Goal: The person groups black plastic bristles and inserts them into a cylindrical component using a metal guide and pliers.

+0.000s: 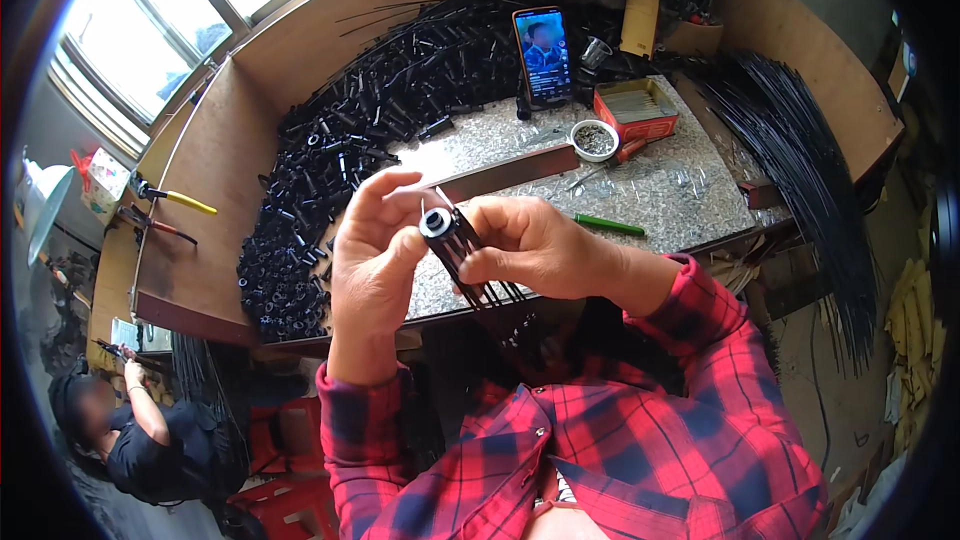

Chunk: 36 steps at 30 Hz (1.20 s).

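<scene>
Held up over the table's front edge is what looks like an umbrella runner (437, 223), a black tube with a pale ring round its top. Thin black ribs (505, 295) hang from it toward my lap. My left hand (372, 255) is closed on the runner from the left, thumb against its rim and index finger curled above. From the right, my right hand (525, 245) grips the ribs just below the ring, thumb in front. A thin pale pin or wire (443, 198) sticks up between my fingertips. The lower rib ends are lost against dark cloth.
Black tubular parts (370, 110) are heaped at the left and back. A phone (543, 55) stands behind a metal bar (510, 172). Nearby are a white bowl (594, 140), red box (635, 108) and green tool (610, 225). Black rods (800, 160) overhang the right; another person (160, 440) works left.
</scene>
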{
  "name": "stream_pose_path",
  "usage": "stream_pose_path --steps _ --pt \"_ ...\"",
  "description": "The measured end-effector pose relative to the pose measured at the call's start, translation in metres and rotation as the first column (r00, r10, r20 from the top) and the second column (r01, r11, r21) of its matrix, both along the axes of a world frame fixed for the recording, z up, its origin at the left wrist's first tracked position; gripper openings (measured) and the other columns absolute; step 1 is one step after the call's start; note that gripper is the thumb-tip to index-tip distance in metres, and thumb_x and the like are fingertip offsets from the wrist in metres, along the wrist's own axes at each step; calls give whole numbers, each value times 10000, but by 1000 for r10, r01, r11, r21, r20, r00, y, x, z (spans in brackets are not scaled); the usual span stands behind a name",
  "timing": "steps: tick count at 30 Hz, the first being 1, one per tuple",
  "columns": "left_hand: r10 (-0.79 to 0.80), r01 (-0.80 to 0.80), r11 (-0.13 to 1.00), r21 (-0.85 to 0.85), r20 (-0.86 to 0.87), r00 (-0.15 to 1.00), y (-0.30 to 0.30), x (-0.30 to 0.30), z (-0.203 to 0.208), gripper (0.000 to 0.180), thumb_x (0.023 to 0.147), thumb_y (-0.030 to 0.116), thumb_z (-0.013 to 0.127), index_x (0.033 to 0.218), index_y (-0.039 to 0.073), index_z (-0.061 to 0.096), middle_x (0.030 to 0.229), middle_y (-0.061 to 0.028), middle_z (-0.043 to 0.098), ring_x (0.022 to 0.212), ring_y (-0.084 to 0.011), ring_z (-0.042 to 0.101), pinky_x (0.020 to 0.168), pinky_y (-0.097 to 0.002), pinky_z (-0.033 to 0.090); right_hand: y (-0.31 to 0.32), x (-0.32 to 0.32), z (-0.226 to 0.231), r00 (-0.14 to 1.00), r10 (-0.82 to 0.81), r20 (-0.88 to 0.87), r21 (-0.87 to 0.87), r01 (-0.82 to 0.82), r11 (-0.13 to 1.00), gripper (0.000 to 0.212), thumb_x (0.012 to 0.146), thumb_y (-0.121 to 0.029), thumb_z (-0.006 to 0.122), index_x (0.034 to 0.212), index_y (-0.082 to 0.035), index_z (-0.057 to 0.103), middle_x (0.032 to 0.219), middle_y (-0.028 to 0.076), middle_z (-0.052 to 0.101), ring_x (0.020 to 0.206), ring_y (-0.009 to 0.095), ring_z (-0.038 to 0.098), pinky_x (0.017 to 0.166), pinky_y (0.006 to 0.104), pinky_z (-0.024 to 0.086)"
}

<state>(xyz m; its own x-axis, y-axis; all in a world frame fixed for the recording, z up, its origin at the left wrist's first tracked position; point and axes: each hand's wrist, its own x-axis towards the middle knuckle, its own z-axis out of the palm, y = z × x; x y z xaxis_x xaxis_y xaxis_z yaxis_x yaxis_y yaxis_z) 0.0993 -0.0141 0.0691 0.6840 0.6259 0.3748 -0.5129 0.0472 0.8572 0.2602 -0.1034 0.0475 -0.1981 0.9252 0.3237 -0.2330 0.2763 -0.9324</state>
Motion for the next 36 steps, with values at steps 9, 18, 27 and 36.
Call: stream_pose_path --steps 9,18,27,36 --pt "526 -458 790 407 -69 847 -19 -11 6 247 835 -15 639 1076 -48 596 835 -45 631 755 -72 582 684 -198 463 12 -20 -1 788 -559 257 492 391 778 216 829 -132 708 808 6 543 743 93 566 644 165 545 584 305 431" --pt "750 -390 439 810 -91 655 -15 -27 4 274 725 67 771 973 -7 678 656 -57 574 587 -109 541 571 -243 442 18 -29 -26 818 -495 293 443 342 828 249 839 -212 688 856 -4 553 762 115 557 709 242 562 640 343 443" --pt "665 -286 526 801 -177 726 -18 -35 -3 242 752 41 731 974 -28 665 734 -87 642 643 -132 596 606 -256 467 17 -40 -73 981 6 -193 -91 -23 996 209 976 -216 520 1045 -19 507 984 48 610 938 98 564 856 247 441" --pt "627 -293 619 729 -233 744 -32 -26 -24 243 882 18 581 1099 0 473 846 -106 654 760 -147 642 639 -265 482 20 -64 -77 950 -85 -302 -93 60 994 298 959 -204 546 1151 -22 410 1043 46 536 1002 87 532 898 250 438"
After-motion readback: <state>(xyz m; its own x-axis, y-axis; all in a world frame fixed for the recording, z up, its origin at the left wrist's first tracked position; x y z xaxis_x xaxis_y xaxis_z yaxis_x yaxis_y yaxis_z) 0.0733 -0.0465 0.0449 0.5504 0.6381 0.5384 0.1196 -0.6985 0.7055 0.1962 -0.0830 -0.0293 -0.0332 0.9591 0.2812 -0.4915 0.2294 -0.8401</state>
